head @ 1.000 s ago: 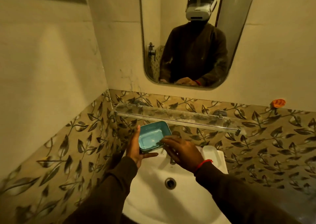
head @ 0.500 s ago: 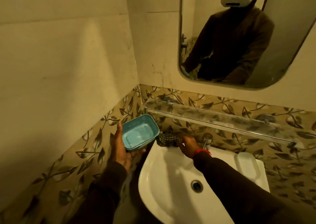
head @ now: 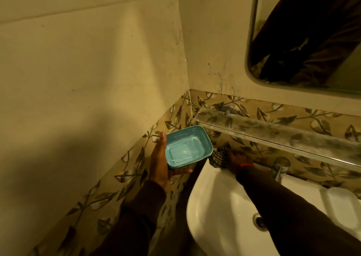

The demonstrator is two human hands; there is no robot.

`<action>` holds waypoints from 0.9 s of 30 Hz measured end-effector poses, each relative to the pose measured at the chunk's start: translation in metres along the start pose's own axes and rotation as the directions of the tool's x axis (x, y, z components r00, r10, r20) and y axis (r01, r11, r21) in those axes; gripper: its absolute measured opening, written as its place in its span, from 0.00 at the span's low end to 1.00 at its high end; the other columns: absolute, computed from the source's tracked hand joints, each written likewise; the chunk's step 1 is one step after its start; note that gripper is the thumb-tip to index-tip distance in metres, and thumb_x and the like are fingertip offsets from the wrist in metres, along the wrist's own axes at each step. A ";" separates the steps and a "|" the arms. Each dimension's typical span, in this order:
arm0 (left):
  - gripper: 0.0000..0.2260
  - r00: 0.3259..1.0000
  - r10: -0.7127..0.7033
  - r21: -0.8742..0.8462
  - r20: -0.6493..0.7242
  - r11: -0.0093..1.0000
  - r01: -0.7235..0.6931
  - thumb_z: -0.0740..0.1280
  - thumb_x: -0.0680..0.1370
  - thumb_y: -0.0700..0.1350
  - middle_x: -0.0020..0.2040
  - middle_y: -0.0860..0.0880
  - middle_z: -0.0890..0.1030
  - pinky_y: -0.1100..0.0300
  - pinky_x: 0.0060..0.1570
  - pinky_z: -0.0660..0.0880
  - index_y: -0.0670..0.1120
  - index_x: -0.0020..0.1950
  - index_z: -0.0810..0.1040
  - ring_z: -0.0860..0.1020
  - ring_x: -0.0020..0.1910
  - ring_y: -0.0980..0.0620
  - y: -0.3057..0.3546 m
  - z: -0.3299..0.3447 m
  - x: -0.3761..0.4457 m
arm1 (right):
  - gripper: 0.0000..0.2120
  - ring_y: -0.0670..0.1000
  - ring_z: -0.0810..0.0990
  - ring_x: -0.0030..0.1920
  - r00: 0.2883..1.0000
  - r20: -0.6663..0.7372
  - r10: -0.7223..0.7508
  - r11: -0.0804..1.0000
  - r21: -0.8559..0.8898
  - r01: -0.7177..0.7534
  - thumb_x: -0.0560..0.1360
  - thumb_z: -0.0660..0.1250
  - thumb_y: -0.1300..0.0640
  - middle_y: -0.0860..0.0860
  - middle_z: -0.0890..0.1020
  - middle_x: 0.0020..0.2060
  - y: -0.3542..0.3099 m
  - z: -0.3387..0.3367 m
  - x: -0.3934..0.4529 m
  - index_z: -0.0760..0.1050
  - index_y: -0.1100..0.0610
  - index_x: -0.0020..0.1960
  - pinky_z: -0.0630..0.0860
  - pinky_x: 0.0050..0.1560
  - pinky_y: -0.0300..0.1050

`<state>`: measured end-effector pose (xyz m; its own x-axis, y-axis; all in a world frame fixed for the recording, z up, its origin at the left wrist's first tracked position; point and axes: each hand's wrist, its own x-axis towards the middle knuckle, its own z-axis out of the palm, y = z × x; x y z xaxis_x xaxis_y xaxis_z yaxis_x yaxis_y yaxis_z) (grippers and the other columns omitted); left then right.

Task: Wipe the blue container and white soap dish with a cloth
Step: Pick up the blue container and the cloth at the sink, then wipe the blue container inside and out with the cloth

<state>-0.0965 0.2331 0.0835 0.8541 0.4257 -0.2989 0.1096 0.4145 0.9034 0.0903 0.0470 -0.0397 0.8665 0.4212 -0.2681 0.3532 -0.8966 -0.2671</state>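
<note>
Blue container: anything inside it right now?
Nothing solid shows inside the blue container; its floor looks bare, perhaps wet. The left hand covers its underside, so that stays unseen. The checked cloth is outside it, under the right hand.

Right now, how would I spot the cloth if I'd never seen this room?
Find the white sink, then its back left corner under the glass shelf. The cloth lies bunched there at the right hand, the only dark checked thing, just right of the blue container.
</note>
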 end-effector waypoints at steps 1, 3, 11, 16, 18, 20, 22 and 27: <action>0.39 1.000 0.011 0.012 0.000 1.000 -0.011 0.61 0.70 0.76 0.59 0.40 0.86 0.42 0.43 0.84 0.48 0.69 0.79 0.86 0.54 0.37 0.000 0.000 0.001 | 0.32 0.61 0.54 0.76 0.999 -0.026 0.026 0.998 -0.060 -0.027 0.80 0.59 0.48 0.57 0.54 0.77 0.001 0.003 0.001 0.49 0.53 0.78 0.54 0.75 0.57; 0.41 1.000 0.009 0.011 0.005 1.000 -0.009 0.63 0.69 0.76 0.61 0.39 0.85 0.33 0.54 0.80 0.48 0.69 0.79 0.84 0.57 0.35 0.001 0.001 0.003 | 0.31 0.62 0.55 0.76 0.997 -0.038 0.070 0.996 -0.060 -0.072 0.80 0.58 0.47 0.57 0.55 0.77 0.004 0.013 0.004 0.50 0.53 0.78 0.53 0.75 0.59; 0.23 0.998 -0.004 -0.061 0.056 0.998 0.007 0.64 0.75 0.70 0.50 0.47 0.89 0.47 0.39 0.85 0.55 0.49 0.89 0.88 0.47 0.45 0.001 -0.016 0.006 | 0.26 0.59 0.65 0.71 0.988 -0.133 0.075 0.991 -0.102 -0.089 0.78 0.62 0.49 0.58 0.68 0.71 0.009 0.028 0.020 0.62 0.56 0.73 0.62 0.71 0.59; 0.36 0.999 0.035 0.025 -0.036 0.999 -0.034 0.61 0.70 0.74 0.57 0.41 0.87 0.43 0.42 0.85 0.49 0.64 0.83 0.86 0.53 0.39 0.012 -0.007 -0.001 | 0.29 0.62 0.66 0.66 0.946 -0.323 -0.033 0.953 0.274 0.127 0.74 0.68 0.52 0.61 0.71 0.65 -0.002 0.023 -0.003 0.64 0.56 0.71 0.67 0.65 0.58; 0.39 0.997 0.063 0.027 -0.054 0.998 -0.062 0.62 0.69 0.74 0.60 0.40 0.86 0.42 0.45 0.85 0.48 0.68 0.80 0.85 0.56 0.38 0.015 0.001 -0.005 | 0.29 0.61 0.68 0.60 0.897 -0.433 -0.089 0.895 0.360 0.262 0.71 0.72 0.55 0.61 0.71 0.60 -0.011 0.013 -0.022 0.67 0.60 0.68 0.71 0.61 0.57; 0.38 0.992 0.105 0.014 -0.065 0.994 -0.104 0.62 0.70 0.73 0.61 0.40 0.85 0.44 0.43 0.84 0.48 0.69 0.78 0.84 0.57 0.36 0.017 0.009 -0.010 | 0.26 0.59 0.71 0.54 0.850 -0.515 -0.113 0.826 0.427 0.368 0.67 0.74 0.58 0.60 0.71 0.54 -0.019 0.000 -0.046 0.69 0.63 0.61 0.74 0.55 0.58; 0.37 0.986 0.143 0.010 -0.082 0.990 -0.142 0.63 0.69 0.73 0.62 0.40 0.84 0.44 0.45 0.83 0.49 0.69 0.78 0.83 0.58 0.36 0.017 0.020 -0.016 | 0.21 0.58 0.76 0.47 0.835 -0.535 -0.129 0.706 0.542 0.456 0.66 0.74 0.60 0.59 0.74 0.48 -0.021 -0.018 -0.078 0.68 0.59 0.54 0.79 0.45 0.57; 0.33 0.983 0.152 -0.042 -0.100 0.987 -0.156 0.64 0.70 0.74 0.59 0.43 0.85 0.53 0.35 0.81 0.54 0.66 0.79 0.83 0.56 0.38 0.009 0.044 -0.029 | 0.17 0.53 0.83 0.35 0.813 -0.577 -0.076 0.338 0.752 0.566 0.72 0.68 0.58 0.53 0.81 0.41 -0.016 -0.062 -0.158 0.64 0.49 0.55 0.81 0.30 0.47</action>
<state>-0.0983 0.1892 0.1136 0.8055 0.5621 -0.1877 -0.0469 0.3762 0.9254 -0.0304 -0.0139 0.0644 0.8813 0.3317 0.3365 0.3438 0.0384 -0.9383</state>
